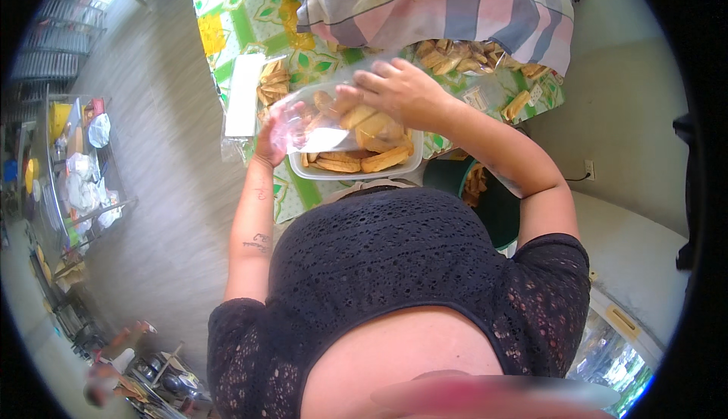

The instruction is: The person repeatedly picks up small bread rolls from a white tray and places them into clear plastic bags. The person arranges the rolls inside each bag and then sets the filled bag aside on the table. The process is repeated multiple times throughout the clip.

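Note:
A clear plastic bag [307,127] with golden-brown slices in it is held tilted above a white plastic tub [422,163]. My left hand [271,140] grips the bag's left end, thumb and fingers closed on the film. At the bag's upper right, my right hand [402,94] has its fingers bent over the plastic; its thumb is hidden. More golden-brown slices [385,160] lie in the tub below, partly covered by the bag. Left of the bag is a bunch of bagged slices [273,81], beside a flat white packet [243,97].
A green patterned tablecloth [284,199] covers the table. Bagged slices [455,56] lie at the far right, by a checked cloth [432,9]. A dark green bin [497,210] with brown pieces stands close to my right elbow. Shelving [87,165] is on the left.

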{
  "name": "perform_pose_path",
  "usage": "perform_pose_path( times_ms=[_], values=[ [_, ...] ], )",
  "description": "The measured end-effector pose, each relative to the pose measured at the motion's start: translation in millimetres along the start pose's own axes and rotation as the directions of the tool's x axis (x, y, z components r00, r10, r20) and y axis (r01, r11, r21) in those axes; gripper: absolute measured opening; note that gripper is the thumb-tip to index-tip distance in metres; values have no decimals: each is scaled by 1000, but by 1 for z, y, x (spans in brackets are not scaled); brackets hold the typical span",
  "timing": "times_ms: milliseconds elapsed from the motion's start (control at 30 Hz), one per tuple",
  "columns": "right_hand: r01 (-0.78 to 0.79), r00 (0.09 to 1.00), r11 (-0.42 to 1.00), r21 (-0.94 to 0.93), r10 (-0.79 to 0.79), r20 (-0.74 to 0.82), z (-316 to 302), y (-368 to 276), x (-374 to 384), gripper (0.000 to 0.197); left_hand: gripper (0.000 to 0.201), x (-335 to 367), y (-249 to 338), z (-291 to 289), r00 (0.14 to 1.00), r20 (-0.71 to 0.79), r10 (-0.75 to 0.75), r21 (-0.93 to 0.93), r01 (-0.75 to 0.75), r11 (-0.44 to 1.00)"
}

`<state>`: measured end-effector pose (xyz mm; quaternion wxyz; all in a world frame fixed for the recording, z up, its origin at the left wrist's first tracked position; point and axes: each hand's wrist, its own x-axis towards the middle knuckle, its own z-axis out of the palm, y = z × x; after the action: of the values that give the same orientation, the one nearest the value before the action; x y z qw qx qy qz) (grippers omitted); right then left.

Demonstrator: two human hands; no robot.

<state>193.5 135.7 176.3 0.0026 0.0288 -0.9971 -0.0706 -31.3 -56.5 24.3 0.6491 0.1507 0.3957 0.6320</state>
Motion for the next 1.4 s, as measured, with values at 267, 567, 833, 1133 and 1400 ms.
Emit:
perform_pose_path(
  times_ms=[267,567,833,1133,1400],
  values=[
    [-165,983,952,259,138,119,43,-22,24,79,98,16,-17,80,971,83,223,53,-228,972],
    [-368,907,-799,475,-197,372,64,22,-15,68,90,1,14,38,978,-64,196,71,-192,979],
    [-34,991,-994,102,-46,-122,95,7,-31,73,91,-12,24,9,979,-134,151,60,-144,988],
    [-440,864,-127,889,210,458,65,5,9,67,96,-3,20,37,999,-19,32,60,-31,998],
    [314,948,746,587,-213,-237,16,25,44,46,81,18,-11,38,954,-139,267,-91,-281,955]
  ],
)
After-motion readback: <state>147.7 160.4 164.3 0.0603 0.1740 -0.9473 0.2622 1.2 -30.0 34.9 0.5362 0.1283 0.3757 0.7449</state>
